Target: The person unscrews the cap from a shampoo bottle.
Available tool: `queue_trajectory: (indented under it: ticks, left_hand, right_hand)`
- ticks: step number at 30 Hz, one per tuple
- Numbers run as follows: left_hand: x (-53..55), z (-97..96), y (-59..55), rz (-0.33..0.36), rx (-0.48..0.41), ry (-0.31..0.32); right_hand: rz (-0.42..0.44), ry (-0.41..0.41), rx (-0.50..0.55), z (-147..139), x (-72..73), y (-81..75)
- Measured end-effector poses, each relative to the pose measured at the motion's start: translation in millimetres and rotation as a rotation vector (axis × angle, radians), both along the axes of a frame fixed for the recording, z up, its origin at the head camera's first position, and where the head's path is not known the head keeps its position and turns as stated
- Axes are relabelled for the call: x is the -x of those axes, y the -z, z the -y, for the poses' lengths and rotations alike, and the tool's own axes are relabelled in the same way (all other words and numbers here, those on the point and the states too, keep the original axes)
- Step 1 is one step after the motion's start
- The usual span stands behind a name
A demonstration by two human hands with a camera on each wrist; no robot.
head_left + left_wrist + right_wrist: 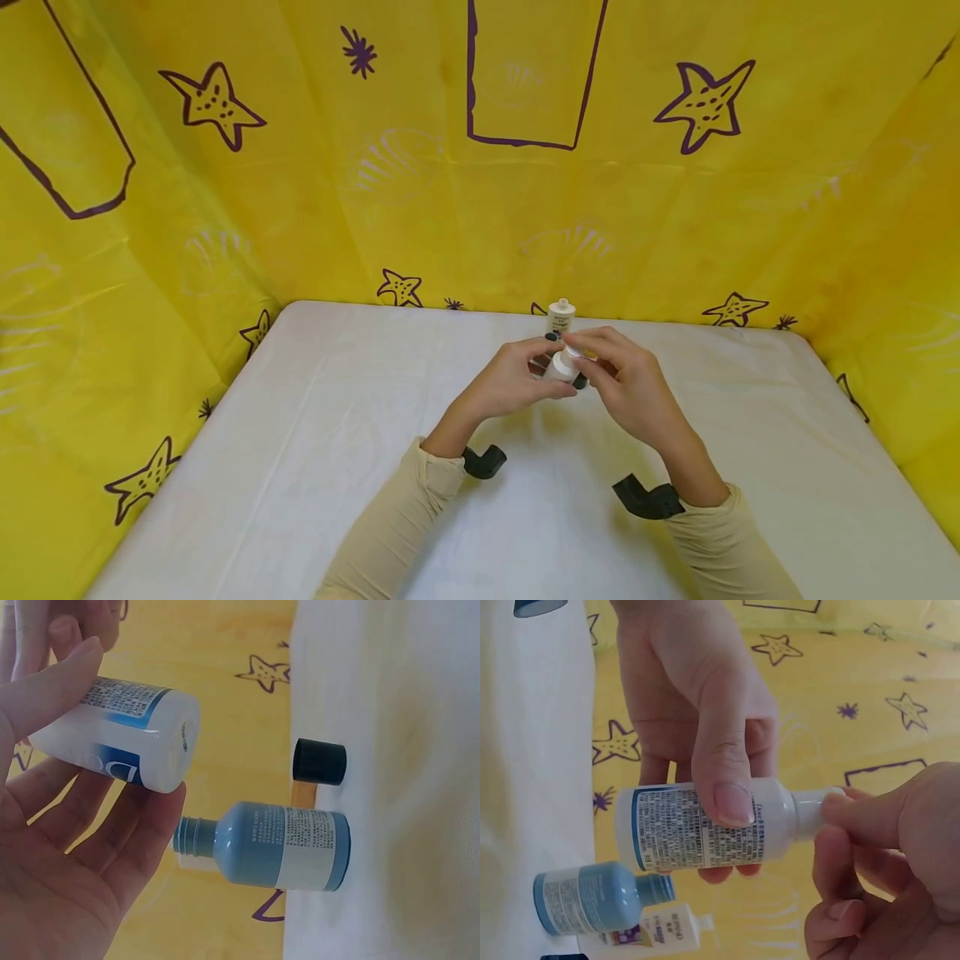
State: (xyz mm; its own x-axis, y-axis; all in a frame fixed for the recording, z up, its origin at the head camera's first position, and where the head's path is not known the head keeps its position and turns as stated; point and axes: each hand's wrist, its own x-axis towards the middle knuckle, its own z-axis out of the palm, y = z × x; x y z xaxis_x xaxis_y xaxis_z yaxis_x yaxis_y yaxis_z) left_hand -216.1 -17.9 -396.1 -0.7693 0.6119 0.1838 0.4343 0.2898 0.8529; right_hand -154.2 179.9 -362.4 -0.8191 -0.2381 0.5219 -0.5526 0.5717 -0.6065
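My left hand (513,379) grips a small white bottle (559,368) above the table, thumb on one side and fingers on the other. The left wrist view shows the base and blue-and-white label of this white bottle (127,735). With thumb and fingertips my right hand (633,387) pinches the white cap (821,806) at the bottle's neck. In the right wrist view the bottle lies across the picture, its printed label (697,832) partly under my left thumb. Beyond the hands stands an uncapped blue bottle (255,844), mostly hidden in the head view.
A cream bottle (560,317) with a narrow neck stands behind the blue one. Near them a dark cap (320,761) sits on the white table (360,400). Yellow cloth (420,183) with starfish drawings encloses the back and sides. Black curved mounts (485,462) are at both wrists.
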Motion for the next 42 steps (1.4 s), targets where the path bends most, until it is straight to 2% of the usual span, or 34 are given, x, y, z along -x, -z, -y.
queue_trajectory:
  ticks: [4,12,18,23,31,33,36,42]
  left_hand:
    - [1.1,0.1,0.5,0.006,-0.012,0.000]
    - [0.3,-2.8,2.1,0.009,-0.011,0.017]
    - [-1.5,-4.8,1.5,0.015,-0.015,0.028]
    - [-1.4,-5.9,1.7,-0.008,-0.014,0.031]
    - [0.2,-7.3,2.9,-0.005,-0.013,0.037]
    - [0.3,-7.3,2.9,-0.002,-0.013,0.043]
    - [-0.3,-6.7,2.3,-0.005,-0.011,0.038]
    - [-1.2,-5.3,3.2,-0.013,-0.001,0.026]
  right_hand:
    - [0.037,-0.011,-0.006,-2.0,-0.7,-1.7]
    - [0.208,0.196,0.026,1.1,-0.8,-4.4]
    - [0.205,0.263,0.011,2.0,-1.7,-4.7]
    - [0.183,0.239,-0.006,0.4,-1.2,-2.8]
    - [0.135,0.013,-0.081,-6.0,-7.7,-5.7]
    - [0.141,-0.017,-0.088,-6.6,-9.4,-7.3]
    - [0.161,-0.008,-0.088,-6.5,-10.9,-9.9]
    - [0.231,0.109,-0.058,-4.4,-9.0,-12.7]
